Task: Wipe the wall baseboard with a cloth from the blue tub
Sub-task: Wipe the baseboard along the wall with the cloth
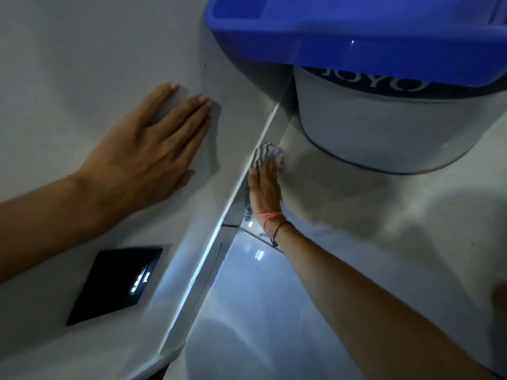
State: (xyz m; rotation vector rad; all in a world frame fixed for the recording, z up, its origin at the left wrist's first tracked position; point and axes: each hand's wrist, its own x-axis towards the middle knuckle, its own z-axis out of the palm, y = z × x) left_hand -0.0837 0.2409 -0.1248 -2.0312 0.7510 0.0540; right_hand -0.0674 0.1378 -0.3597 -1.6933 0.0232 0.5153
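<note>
My right hand point(265, 189) presses a grey and white striped cloth point(264, 154) flat against the baseboard point(208, 272), which runs diagonally along the foot of the white wall. Part of the cloth shows past my fingertips and a strip hangs below my palm. My left hand point(145, 149) rests flat on the wall above, fingers together, holding nothing. The blue tub point(356, 31) sits at the top right on a pale bucket, just beyond the cloth.
The pale bucket point(384, 127) with dark lettering stands on the glossy tiled floor point(274, 311) close to the wall. A black square plate point(115, 283) is set in the wall at the lower left. Red and black strings circle my right wrist.
</note>
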